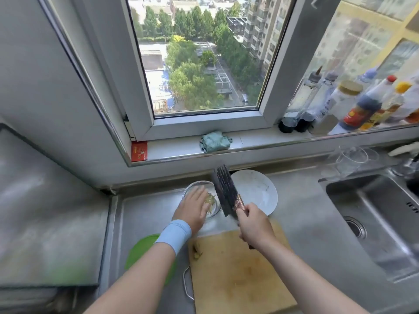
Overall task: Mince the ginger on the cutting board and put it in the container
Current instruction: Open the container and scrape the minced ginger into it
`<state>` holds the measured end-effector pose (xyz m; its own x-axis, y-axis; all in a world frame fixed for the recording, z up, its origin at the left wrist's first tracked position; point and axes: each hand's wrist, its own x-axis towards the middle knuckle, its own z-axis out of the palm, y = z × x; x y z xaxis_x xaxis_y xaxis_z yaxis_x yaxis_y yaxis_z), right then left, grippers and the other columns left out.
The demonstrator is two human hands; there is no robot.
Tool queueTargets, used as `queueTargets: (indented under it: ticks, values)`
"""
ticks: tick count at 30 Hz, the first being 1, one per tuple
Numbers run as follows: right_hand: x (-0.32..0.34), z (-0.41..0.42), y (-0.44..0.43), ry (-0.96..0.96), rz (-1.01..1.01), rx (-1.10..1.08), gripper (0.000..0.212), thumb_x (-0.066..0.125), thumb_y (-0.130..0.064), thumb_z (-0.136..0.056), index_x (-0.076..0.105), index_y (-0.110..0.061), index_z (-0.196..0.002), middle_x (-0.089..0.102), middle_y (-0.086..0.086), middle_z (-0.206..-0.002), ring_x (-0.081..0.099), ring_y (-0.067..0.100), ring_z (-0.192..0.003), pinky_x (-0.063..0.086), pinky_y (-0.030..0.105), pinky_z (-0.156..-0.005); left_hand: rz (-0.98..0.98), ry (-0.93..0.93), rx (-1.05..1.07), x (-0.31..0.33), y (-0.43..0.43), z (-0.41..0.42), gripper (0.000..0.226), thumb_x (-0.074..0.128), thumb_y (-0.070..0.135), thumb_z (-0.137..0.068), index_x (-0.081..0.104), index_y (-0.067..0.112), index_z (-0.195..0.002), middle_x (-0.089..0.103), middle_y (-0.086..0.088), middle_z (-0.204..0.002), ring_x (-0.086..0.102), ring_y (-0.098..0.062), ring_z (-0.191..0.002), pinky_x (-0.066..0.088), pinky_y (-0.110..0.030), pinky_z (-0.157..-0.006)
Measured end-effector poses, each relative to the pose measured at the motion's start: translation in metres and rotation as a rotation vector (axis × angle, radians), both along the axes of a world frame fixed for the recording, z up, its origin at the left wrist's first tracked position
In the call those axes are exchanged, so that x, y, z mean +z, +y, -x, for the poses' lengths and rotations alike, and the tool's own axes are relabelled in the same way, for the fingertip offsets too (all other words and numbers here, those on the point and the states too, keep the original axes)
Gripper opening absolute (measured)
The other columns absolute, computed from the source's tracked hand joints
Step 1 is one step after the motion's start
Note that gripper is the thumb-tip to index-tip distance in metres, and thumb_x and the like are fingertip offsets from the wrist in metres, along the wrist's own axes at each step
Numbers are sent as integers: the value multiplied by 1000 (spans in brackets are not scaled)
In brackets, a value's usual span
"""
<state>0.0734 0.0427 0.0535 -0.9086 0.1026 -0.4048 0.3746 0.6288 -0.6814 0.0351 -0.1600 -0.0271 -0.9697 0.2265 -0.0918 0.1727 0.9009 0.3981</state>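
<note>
Steel counter (301, 214) runs under everything, and on it, nearest me, lies the wooden cutting board (238, 279), mostly bare apart from stains. Beyond its far edge sits a white plate (256, 191), and just left of that the glass container (192, 184), with a green lid (142, 248) lying apart to the left of the board. The cleaver (224, 191) is held tilted over the container's right rim, its handle gripped in my right hand (254, 225). My left hand (192, 209) is flat over the bowl, fingers straight, at the blade's face. The minced ginger (210, 200) shows as a pale yellow heap inside the container beside those fingers; the blade is blurred, so I cannot tell whether any clings to it. I judge this to be the scrape-off, and to do it well I would keep the blade's edge low over the bowl, wipe from spine toward edge with flat fingers so they never cross the sharp side, and hold the right wrist steady. One small ginger scrap (196, 253) lies at the board's left edge; that probably wants chopping and a second trip.
</note>
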Motion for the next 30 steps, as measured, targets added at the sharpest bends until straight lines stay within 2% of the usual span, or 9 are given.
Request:
queueTargets:
  ticks: [3, 7, 9, 16, 19, 22, 25, 28, 30]
  values:
    - [7, -12, 33, 63, -130, 174, 13, 54, -38, -95, 47, -28, -91, 62, -9, -79, 58, 14, -75, 42, 30, -60, -264, 216, 290, 16, -10, -11, 50, 30, 39, -96, 59, 14, -128, 59, -2, -124, 48, -21, -118, 40, -41, -104]
    - [2, -36, 84, 188, -312, 354, 25, 60, -55, -90, 47, -36, -99, 61, -18, -92, 60, 12, -85, 42, 31, -70, -404, 423, 435, 33, -9, -38, 34, 36, 30, -91, 63, 12, -103, 60, -1, -100, 49, -20, -96, 35, -23, -89]
    - [-11, -50, 106, 236, -389, 439, 30, 62, -58, -89, 50, -35, -106, 57, -18, -96, 61, 12, -88, 35, 27, -68, -394, 445, 391, 31, 4, -56, 28, 40, 27, -91, 62, 12, -101, 59, -1, -98, 50, -21, -94, 37, -26, -87]
    - [-66, -82, 150, 167, -442, 610, 32, 63, -51, -89, 56, -31, -113, 61, -14, -107, 57, 13, -102, 29, 25, -71, -315, 255, 88, -3, 77, -119, 23, 48, 25, -88, 63, 17, -104, 58, 4, -103, 51, -14, -99, 39, -24, -90]
    - [-80, -86, 156, 156, -369, 611, 30, 69, -43, -86, 56, -26, -106, 53, -14, -99, 54, 14, -98, 28, 24, -71, -234, 110, 13, -13, 94, -137, 36, 40, 37, -89, 65, 19, -108, 60, 3, -107, 51, -15, -103, 41, -29, -93]
    - [-84, -85, 155, 151, -369, 638, 27, 70, -36, -82, 47, -28, -93, 47, -12, -98, 53, 17, -99, 28, 25, -72, -211, 35, 72, -14, 95, -146, 43, 37, 41, -91, 66, 17, -113, 62, 1, -111, 51, -15, -109, 36, -21, -94]
    - [-78, -82, 143, 140, -475, 675, 21, 64, -36, -81, 45, -29, -89, 56, -5, -104, 55, 22, -102, 33, 30, -74, -243, 1, 149, -11, 81, -151, 47, 37, 43, -88, 68, 13, -110, 65, -1, -107, 53, -19, -107, 39, -28, -97]
    - [-67, -76, 113, 166, -693, 707, 29, 49, -48, -82, 54, -26, -100, 60, -3, -107, 57, 24, -104, 41, 36, -84, -214, -23, 238, -5, 57, -152, 34, 49, 33, -91, 68, 14, -111, 66, -1, -107, 54, -19, -104, 35, -21, -92]
    - [-58, -72, 75, 217, -677, 739, 35, 46, -50, -86, 51, -25, -110, 55, -3, -110, 53, 23, -105, 39, 38, -88, -224, -27, 299, -3, 36, -153, 29, 52, 28, -88, 68, 15, -108, 65, 1, -103, 54, -19, -100, 37, -21, -90]
